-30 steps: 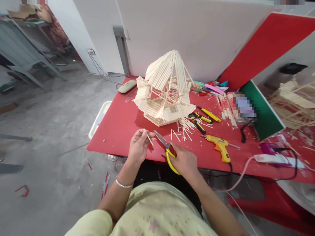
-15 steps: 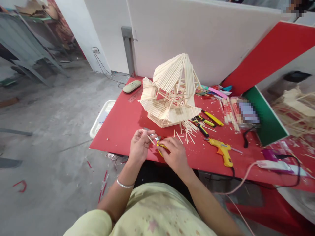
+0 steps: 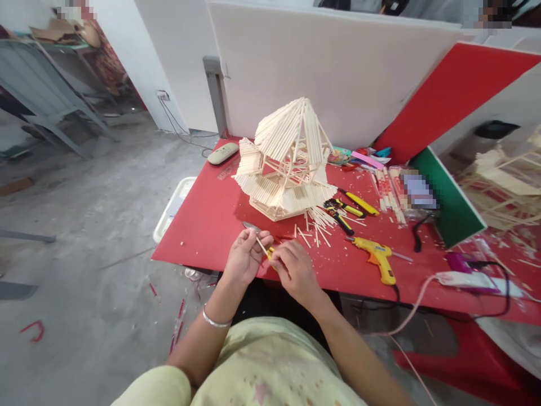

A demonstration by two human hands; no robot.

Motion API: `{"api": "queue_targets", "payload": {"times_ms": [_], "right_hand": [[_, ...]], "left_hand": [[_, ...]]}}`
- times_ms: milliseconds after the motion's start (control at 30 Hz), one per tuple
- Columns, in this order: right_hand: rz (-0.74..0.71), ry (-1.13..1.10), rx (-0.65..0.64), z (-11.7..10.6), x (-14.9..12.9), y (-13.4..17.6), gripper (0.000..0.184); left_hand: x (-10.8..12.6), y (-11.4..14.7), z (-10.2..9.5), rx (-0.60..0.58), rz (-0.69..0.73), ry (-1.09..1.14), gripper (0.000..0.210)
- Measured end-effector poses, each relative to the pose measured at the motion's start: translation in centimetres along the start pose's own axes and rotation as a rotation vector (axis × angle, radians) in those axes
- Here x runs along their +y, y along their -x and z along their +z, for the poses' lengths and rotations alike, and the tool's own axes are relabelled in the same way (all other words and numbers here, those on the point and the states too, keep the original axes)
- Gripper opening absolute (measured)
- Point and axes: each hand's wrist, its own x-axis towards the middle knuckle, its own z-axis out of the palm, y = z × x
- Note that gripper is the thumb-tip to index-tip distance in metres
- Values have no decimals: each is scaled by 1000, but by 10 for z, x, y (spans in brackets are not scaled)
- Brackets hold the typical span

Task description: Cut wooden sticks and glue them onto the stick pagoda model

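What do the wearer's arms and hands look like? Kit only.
Left hand and right hand: both ungloved. A silver-coloured bracelet circles the left wrist; nothing shows on the right wrist. The left sleeve is short, pale yellow, matching the shirt; no right sleeve shows in frame.

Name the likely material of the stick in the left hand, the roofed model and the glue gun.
Stick: probably bare wood, pale and matt. Roofed model: likely wood too, its rows of sticks showing that pale, unpainted tone. Glue gun: body apparently hard plastic, smooth, bright yellow.
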Motion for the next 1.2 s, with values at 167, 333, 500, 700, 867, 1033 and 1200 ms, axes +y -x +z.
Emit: {"api": "queue_targets", "payload": {"times_ms": [167,333,500,700,867,1033,1200], "right_hand": [[249,-268,56,-4,6,11,33],[459,-756,190,-6,2,6,31],[459,-793,344,-28,0,4,25],[360,-419,347,-73,18,28,30],[587,146,399,-124,79,78,32],[936,524,229,-142,144,117,40],[963,460,207,-141,173,120,39]], "left_hand": [[4,2,11,46,198,-75,21],[-9,19,32,-66,145,-148,20],[-27,33,44,-189,84,-360,20],[-51,32,73,-328,-33,-548,28],[-77,34,97,-371,-48,-484,28],[-87,37,106,-338,-62,-437,28],[-71,36,112,-365,5,-384,27]]}}
